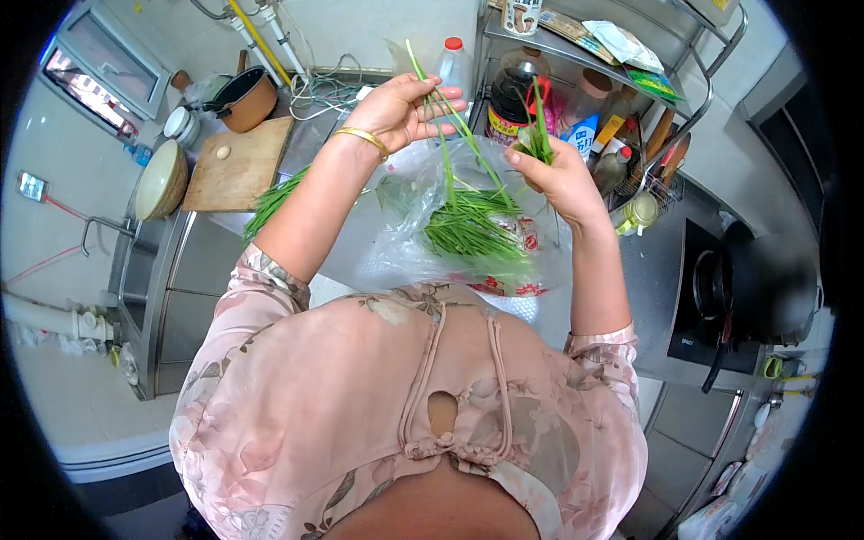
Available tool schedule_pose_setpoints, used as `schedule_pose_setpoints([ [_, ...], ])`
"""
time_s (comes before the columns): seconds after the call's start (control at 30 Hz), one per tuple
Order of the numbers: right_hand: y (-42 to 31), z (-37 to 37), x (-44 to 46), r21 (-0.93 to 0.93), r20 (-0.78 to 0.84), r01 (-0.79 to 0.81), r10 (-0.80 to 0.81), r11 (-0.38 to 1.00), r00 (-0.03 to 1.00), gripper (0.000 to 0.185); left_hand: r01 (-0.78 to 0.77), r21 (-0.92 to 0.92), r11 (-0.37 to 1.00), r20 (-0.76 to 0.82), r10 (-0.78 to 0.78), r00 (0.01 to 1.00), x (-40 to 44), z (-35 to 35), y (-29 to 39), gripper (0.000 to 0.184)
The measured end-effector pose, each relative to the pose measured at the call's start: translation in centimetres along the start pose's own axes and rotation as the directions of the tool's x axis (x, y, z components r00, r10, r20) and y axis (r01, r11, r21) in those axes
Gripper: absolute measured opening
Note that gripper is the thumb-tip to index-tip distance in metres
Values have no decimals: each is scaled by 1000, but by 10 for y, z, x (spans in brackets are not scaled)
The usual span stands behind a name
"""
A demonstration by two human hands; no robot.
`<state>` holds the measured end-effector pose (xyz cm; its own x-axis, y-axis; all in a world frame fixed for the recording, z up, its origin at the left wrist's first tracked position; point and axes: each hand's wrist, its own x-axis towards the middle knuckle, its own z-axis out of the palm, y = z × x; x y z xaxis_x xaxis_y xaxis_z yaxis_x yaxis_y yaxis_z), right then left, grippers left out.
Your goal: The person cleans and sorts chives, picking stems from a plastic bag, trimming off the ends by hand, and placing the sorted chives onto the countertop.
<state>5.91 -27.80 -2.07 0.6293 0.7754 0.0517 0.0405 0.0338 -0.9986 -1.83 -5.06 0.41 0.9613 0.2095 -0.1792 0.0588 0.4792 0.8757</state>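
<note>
Long green stalks stretch upward between my two hands, above a clear plastic bag (pixel 405 247). My left hand (pixel 396 115), with a gold bangle at the wrist, pinches a few stalks between thumb and forefinger, its other fingers spread. In my right hand (pixel 553 171), a small bunch of green leaves (pixel 538 135) is gripped between thumb and fingers. A thick bundle of green stalks (pixel 472 225) lies in the open bag below my hands. Another green pile (pixel 274 205) rests on the counter, partly hidden behind my left forearm.
At the left are a wooden board (pixel 238 171), a bowl (pixel 162 182) and an orange pot (pixel 247 99). A red-capped bottle (pixel 453 65) stands behind my hands, beside a metal rack (pixel 576 47) with bottles. Farther right, a dark pan (pixel 774 288) sits by the stove (pixel 697 337).
</note>
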Motion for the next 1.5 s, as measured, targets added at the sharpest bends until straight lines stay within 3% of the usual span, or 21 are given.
schedule_pose_setpoints([
  [0.23, 3, 15, 26, 94, 89, -129, 121, 987, 989, 19, 37, -22, 999, 51, -36, 998, 1, 7, -4, 14],
  [0.47, 14, 20, 43, 93, 129, -116, 103, 989, 986, 10, 23, 91, 996, 29, -25, 999, -3, 16, -3, 16],
  [0.57, 11, 20, 42, 52, 119, -60, 53, 997, 991, 7, 17, 102, 995, 18, -19, 1000, 0, 14, -6, 14],
  [0.67, 17, 26, 42, -5, -98, 280, -279, 960, 955, 8, -6, 44, 999, -37, 8, 999, 7, 9, -12, 11],
  [0.8, 10, 24, 33, -41, -204, 397, -397, 917, 895, 6, -78, -30, 997, -165, 72, 984, 12, 4, -8, 9],
  [0.97, 9, 32, 27, -237, -1, 173, -179, 956, 984, 19, -128, -55, 990, -241, 111, 964, 13, 5, -9, 9],
  [1.07, 34, 43, 39, -275, 28, 202, -202, 940, 979, 19, -160, -58, 985, -222, 144, 964, 18, 2, -17, 10],
  [1.17, 22, 54, 38, -635, -41, 232, -332, 737, 942, 19, -157, -90, 983, -200, 136, 970, 17, 5, -18, 12],
  [1.27, 29, 60, 46, -678, -32, 243, -358, 694, 933, 19, -174, -131, 976, -192, 147, 970, 23, 1, -24, 13],
  [1.5, 37, 59, 47, -417, -105, 459, -544, 784, 833, 13, -154, -105, 983, -205, 130, 970, 23, -16, -30, 15],
])
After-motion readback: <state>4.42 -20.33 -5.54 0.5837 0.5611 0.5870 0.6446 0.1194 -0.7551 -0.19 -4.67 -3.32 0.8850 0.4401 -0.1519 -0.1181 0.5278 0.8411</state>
